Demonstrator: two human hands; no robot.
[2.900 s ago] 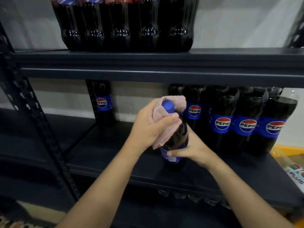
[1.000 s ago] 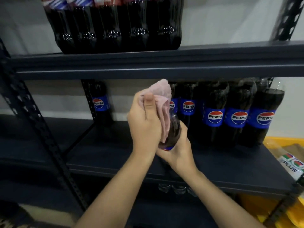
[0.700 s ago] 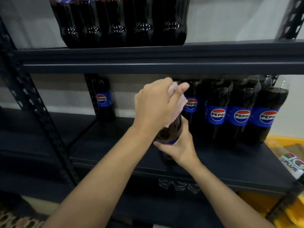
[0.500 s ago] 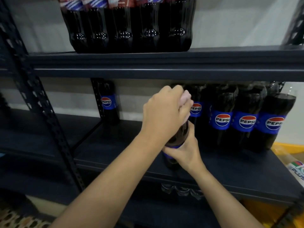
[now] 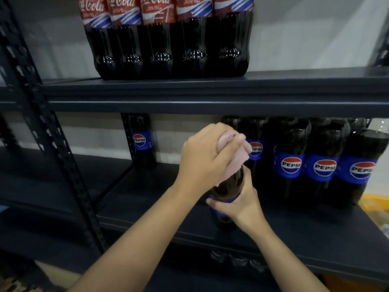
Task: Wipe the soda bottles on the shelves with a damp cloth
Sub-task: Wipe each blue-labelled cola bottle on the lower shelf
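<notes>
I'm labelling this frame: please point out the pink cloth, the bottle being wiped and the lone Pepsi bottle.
pink cloth [image 5: 235, 152]: head view, bunched fold beside the knuckles.
bottle being wiped [image 5: 228, 186]: head view, dark shoulder below the cloth.
lone Pepsi bottle [image 5: 140, 141]: head view, its blue label.

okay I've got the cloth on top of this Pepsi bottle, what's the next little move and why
Probably slide the left hand and its pink cloth down the bottle. The cloth covers only the top, the dark body below is bare, and the right hand already steadies it at the label.

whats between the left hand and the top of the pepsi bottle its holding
In the head view, a pink cloth lies between the left hand and the Pepsi bottle.
</notes>
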